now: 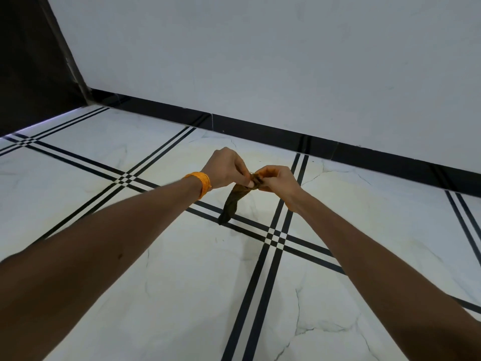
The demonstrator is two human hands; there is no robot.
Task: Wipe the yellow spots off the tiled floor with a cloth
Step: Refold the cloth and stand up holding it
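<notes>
Both forearms [104,256] reach out. My left hand [229,168] and right hand [278,179] pinch the top of a dark brown rolled cloth [233,204]. It hangs down below my fingers toward the white tiled floor [182,282].

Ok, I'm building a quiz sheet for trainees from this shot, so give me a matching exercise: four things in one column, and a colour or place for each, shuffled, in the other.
Things:
1 cloth
2 wristband
3 skirting board
4 wall

Descriptions:
A black strip along the wall's foot
B pale grey, plain
C dark, dangling from the left hand and right hand
D orange, on the left wrist

Pairs: 1-C, 2-D, 3-A, 4-B
</notes>
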